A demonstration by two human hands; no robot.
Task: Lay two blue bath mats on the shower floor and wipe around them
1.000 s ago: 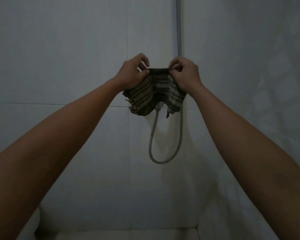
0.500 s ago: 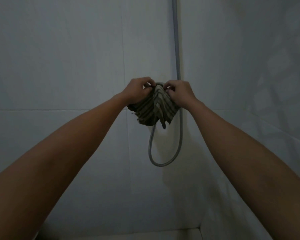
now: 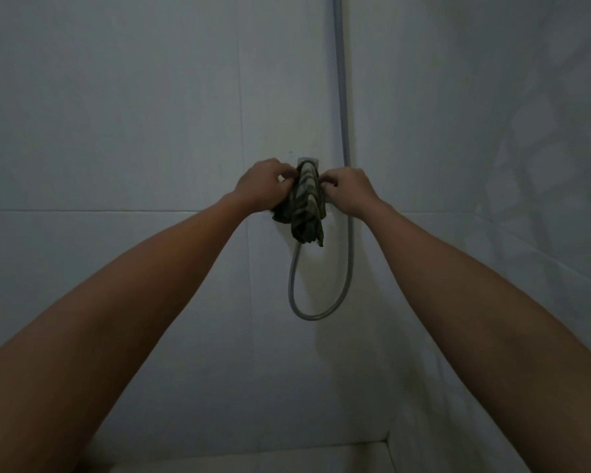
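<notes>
Striped cloth (image 3: 304, 206), bunched into a narrow hanging bundle, is pinched at its upper edge by both hands against the wall: the left hand (image 3: 265, 184) is curled on its left side, the right hand (image 3: 348, 189) on its right, with fingers closed on the fabric. A small wall bracket (image 3: 308, 161) is seen just above and behind the bundle, and the cloth appears to be being hung on it, though the exact contact is hidden. If the grip is let go before the fabric is properly caught, the cloth could slip and drop to the floor; the dim light makes the catch hard to judge. The grey shower hose (image 3: 321, 302), looped just below, could also be snagged or pulled. No blue bath mats are in view, so their position cannot be told, nor whether the wiping is finished. The room is a dim shower corner of large pale wall tiles (image 3: 116, 131), with a pale ledge (image 3: 287, 459) visible at the bottom.
</notes>
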